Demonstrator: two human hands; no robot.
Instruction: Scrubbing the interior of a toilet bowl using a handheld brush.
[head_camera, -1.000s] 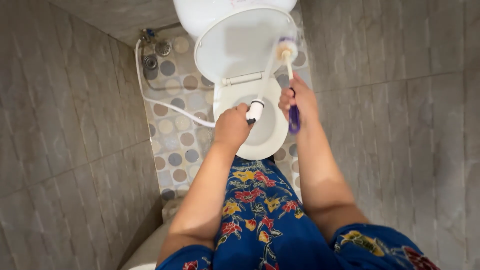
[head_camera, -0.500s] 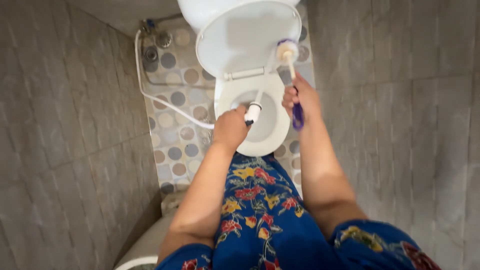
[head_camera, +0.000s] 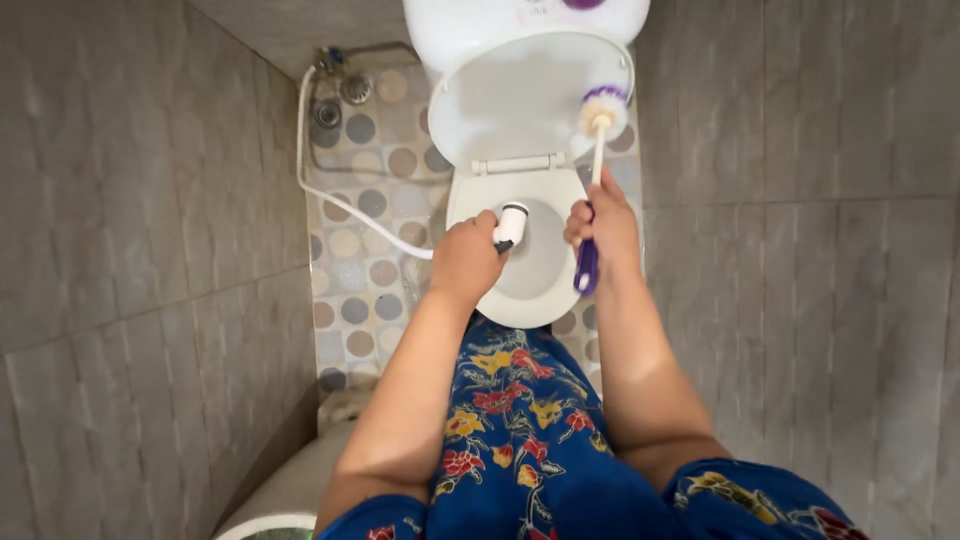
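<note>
— What is the person wearing?

— A dark blue garment (head_camera: 530, 450) printed with red and yellow flowers and small green leaves.

— Long sleeves?

— No. The 2 sleeves are short and end near the elbows, in the same floral cloth. Both forearms are bare, and the left hand (head_camera: 466, 258) and right hand (head_camera: 600, 222) are ungloved.

grey wall tiles (head_camera: 130, 250) — dotted floor tiles (head_camera: 365, 260) — floor drain (head_camera: 357, 89).
</note>
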